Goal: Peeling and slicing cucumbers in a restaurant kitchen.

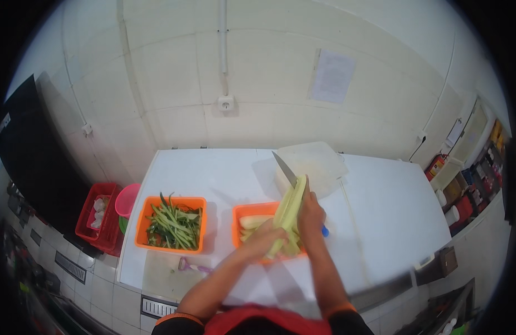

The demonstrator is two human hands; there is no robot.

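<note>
My left hand (264, 240) grips the lower part of a long peeled pale-green vegetable (288, 211), perhaps a cucumber, tilted over an orange plastic basket (238, 217). The vegetable looks split lengthwise at its upper end. My right hand (311, 215) is closed round a kitchen knife (285, 168), whose handle is mostly hidden; its blade meets the vegetable's top and points up and left. More peeled pieces (251, 222) lie in this basket. To the left, a second orange basket (140, 226) holds green peelings (174, 224).
A translucent plastic container or lid (312, 165) lies behind the right basket. Near the front left edge of the white table (392, 209) is a purple-handled peeler (193, 266). A blue object (325, 231) sits beside my right hand. Red crates (99, 217) and a pink bucket (127, 200) stand left of the table.
</note>
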